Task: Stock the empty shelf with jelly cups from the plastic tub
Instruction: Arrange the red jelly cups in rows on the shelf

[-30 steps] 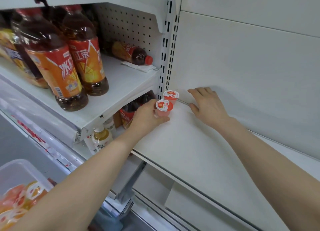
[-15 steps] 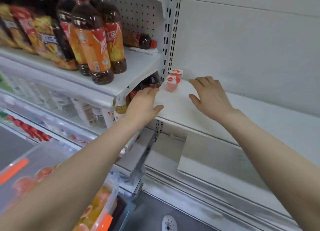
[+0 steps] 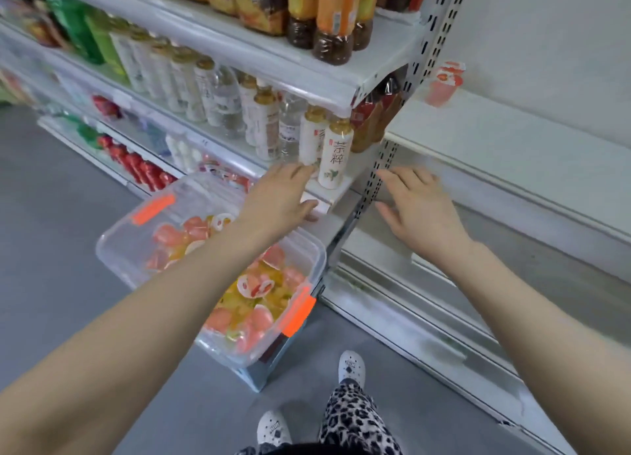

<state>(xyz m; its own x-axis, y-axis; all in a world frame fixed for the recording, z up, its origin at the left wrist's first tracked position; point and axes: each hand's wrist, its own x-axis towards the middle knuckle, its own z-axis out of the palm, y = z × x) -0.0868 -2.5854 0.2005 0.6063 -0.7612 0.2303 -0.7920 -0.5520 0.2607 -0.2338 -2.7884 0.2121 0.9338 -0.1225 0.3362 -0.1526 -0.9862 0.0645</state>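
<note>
As left hand and right hand hang spread, empty, the left, near a bottle at its shelf's edge, could topple it reaching for the tub.

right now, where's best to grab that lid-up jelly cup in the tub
Probably come down from above: the plastic tub is open-topped and its walls block the sides. Pinch the jelly cup across its wide lid rim, which faces up; the left hand is nearest.
</note>
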